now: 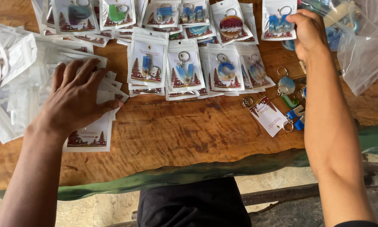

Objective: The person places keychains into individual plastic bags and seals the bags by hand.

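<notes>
My left hand (77,98) lies flat, fingers spread, on a stack of empty packets (97,94) near the table's (176,134) left edge. My right hand (309,33) reaches to the far right, fingers curled at a packed keychain (278,21); I cannot tell whether it grips. Loose keychains (288,90) lie beside that arm.

Soft, even daylight over my wooden table (176,134); no hard shadows, only faint shade under my left hand (77,98). White glare on empty pouches (12,67) at far left, detail washed out there. Sheen on clear plastic bag (365,59) near my right hand (309,33). Centre sharp; edges slightly bowed and softer. Floor below dim.
</notes>
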